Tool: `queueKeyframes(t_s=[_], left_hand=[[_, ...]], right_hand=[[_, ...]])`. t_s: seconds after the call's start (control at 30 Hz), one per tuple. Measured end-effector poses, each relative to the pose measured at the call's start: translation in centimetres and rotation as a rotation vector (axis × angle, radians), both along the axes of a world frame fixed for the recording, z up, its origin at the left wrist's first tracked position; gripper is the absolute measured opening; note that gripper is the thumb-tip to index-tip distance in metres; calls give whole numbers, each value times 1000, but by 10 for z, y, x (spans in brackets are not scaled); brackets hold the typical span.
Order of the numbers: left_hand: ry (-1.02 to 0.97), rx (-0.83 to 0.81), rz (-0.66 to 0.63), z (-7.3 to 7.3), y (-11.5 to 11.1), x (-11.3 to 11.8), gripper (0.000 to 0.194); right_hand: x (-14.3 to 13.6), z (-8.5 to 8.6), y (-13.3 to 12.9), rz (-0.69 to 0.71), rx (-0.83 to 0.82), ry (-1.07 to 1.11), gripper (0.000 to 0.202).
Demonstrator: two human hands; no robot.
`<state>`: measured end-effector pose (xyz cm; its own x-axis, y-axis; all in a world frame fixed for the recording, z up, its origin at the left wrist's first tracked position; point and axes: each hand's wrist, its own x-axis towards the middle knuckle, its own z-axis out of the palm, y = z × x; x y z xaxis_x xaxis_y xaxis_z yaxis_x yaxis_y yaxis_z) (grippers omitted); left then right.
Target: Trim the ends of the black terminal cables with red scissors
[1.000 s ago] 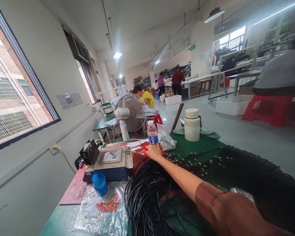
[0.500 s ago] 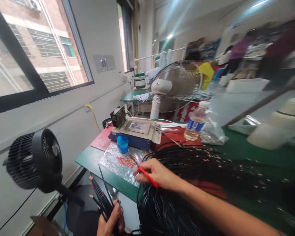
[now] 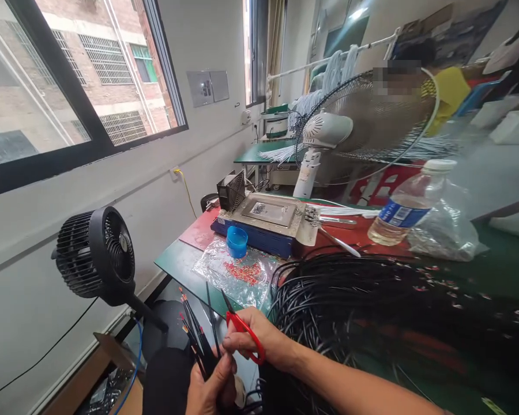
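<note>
Since the earlier frame your right hand (image 3: 253,340), clamped on the red snips (image 3: 242,331), has come off the table (image 3: 177,265) to meet your left hand (image 3: 211,386), which grips the black cable ends (image 3: 196,328) fanned upright for trimming.

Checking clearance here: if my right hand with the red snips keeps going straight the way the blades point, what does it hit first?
Probably the bundle of black wires in the left hand. The right hand aims the red snips up-left, tips just beside them; depth is hard to judge.
</note>
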<state>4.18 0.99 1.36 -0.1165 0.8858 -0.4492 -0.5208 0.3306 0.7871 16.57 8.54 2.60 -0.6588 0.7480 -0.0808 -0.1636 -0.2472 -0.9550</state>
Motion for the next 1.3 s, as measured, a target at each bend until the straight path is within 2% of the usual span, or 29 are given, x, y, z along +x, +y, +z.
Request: queueKeyframes(t_s=[0.07, 0.13, 0.27, 0.37, 0.47, 0.67, 0.8, 1.03, 1.2, 1.3], left_hand=[[-9, -73, 90, 0, 4, 1, 36], [12, -126, 203, 1, 9, -1, 41], [38, -65, 315, -1, 12, -17, 35], [76, -27, 331, -4, 10, -27, 34], [99, -17, 330, -6, 8, -31, 33], [121, -25, 331, -6, 9, -29, 23], [200, -32, 284, -7, 8, -28, 28], [275, -42, 291, -11, 8, -28, 32], [300, -35, 278, -8, 8, -27, 32], [280, -35, 256, -7, 8, -27, 29]], right_hand=[[-1, -3, 3, -102, -7, -25, 42], [-2, -4, 6, -142, 48, -96, 46], [0, 0, 4, 24, 427, -406, 37], [2, 4, 0, 131, 551, -635, 34], [2, 5, -3, 176, 574, -748, 39], [0, 6, -4, 192, 561, -796, 45], [1, 6, -4, 196, 558, -800, 45], [1, 1, -4, 169, 616, -770, 47], [-1, 0, -4, 178, 538, -796, 45], [-2, -3, -3, 156, 495, -738, 47]])
